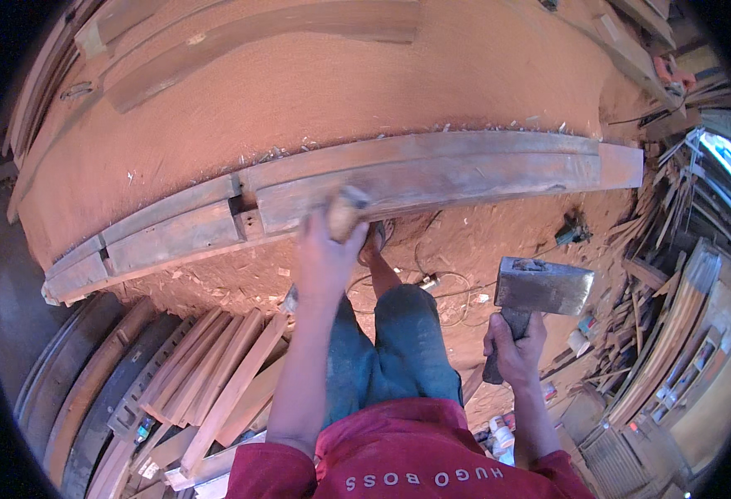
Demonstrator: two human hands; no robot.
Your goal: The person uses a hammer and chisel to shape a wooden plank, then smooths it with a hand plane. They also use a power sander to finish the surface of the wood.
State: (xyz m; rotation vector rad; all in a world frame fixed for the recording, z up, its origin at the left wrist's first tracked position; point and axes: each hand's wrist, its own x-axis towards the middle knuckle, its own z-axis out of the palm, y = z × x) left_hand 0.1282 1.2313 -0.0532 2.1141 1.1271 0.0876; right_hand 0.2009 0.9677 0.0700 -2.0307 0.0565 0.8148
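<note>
My left hand [322, 256] is closed round the pale wooden handle of a chisel [345, 218], above the near edge of a long timber beam [432, 175]. Motion smears the handle and its metal-ringed end, and the blade is hidden. To the right, away from the beam, my right hand [518, 348] grips the dark handle of a hammer [543, 285]. The hammer's heavy metal head is raised above the fist. Left of the chisel, a dark notch [237, 206] cuts across the beam, and a narrower one [106, 253] lies near its left end.
Several planks [207, 366] lean at the lower left. Another long timber [257, 46] lies beyond the beam on reddish, sawdust-covered ground. A loose cable [465, 287] runs near my legs. Scrap wood [631, 291] is heaped along the right side, beside a dark power tool [572, 231].
</note>
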